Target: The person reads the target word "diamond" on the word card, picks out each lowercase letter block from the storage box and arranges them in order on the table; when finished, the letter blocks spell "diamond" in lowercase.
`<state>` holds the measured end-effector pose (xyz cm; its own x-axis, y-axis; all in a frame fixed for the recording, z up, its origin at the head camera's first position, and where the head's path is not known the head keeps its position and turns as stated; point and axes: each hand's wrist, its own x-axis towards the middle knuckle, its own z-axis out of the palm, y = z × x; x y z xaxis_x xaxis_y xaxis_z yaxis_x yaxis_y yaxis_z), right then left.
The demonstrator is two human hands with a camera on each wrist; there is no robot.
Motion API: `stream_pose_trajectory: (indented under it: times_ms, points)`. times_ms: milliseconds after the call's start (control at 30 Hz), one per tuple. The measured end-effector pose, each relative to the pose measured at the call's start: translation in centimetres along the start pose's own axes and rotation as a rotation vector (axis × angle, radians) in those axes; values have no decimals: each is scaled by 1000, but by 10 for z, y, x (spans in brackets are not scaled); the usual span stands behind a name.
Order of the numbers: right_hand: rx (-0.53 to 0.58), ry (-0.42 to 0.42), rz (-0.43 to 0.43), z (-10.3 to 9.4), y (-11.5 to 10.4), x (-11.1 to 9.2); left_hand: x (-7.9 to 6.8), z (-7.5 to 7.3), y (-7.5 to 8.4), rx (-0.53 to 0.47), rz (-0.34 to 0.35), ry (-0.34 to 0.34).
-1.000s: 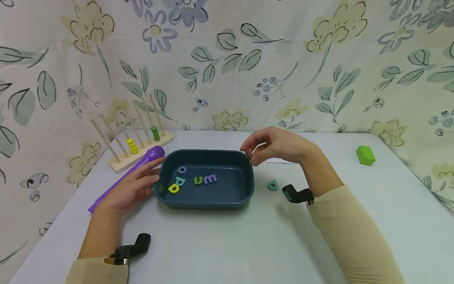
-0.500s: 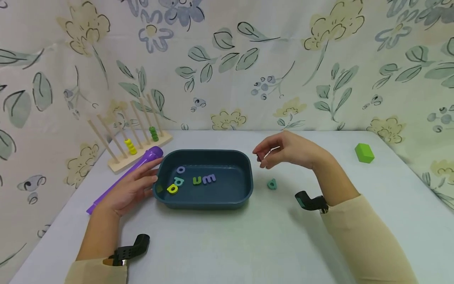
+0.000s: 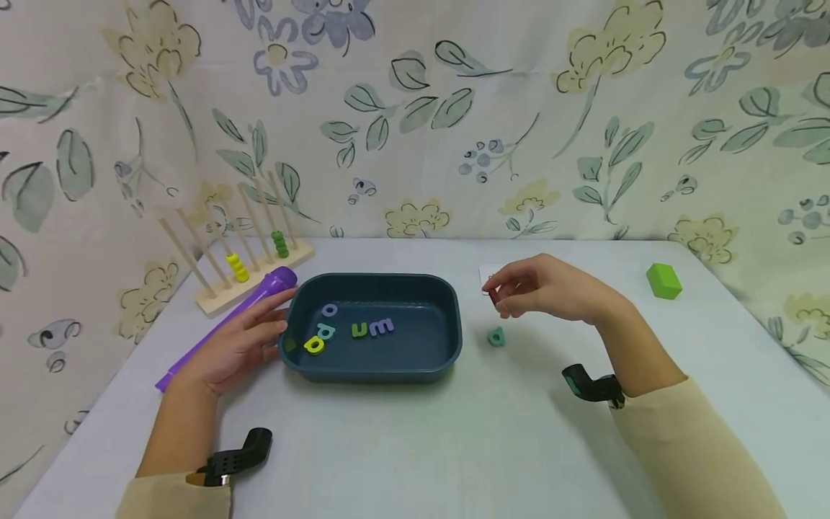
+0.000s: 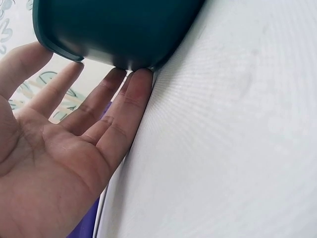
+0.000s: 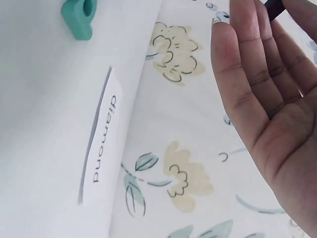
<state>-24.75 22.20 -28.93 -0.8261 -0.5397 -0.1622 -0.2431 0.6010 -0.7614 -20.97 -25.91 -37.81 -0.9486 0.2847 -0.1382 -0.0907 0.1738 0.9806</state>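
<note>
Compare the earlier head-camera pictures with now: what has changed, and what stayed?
The right hand, pinching a small dark red piece, has moved rightward, away from the tray. Nothing was visibly released. The left hand still touches the tray's left end; the letters inside stayed put.

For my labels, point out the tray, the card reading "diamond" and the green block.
Tray [image 3: 411, 351], head view: bare inside floor.
Card reading "diamond" [image 5: 102, 143], right wrist view: printed face.
Green block [image 3: 664, 281], head view: middle of its visible surface.

Blue tray [image 3: 402, 352] sits flat toward the table's [image 3: 415, 447] far edge, left hand [image 3: 241, 344] touching it; right hand [image 3: 551, 290] pinches some red bit [image 3: 494, 296].
</note>
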Motion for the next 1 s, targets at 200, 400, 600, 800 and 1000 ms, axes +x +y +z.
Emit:
stream_pose_trajectory:
  times_ms: [200, 400, 600, 800, 1000]
  points:
    - [-23, 25, 20, -2, 11, -11, 1, -1, 1, -4, 4, -6]
    - [11, 18, 64, -1, 22, -16, 1, -1, 1, -9, 11, -13]
    - [26, 0, 89, 5, 33, -16, 1, 0, -1, -6, 9, -12]
    - [28, -19, 117, 13, 45, -13, 1, 0, 0, -9, 16, -17]
    - [29, -20, 129, 18, 55, -11, -1, 0, 1, -18, 17, -20]
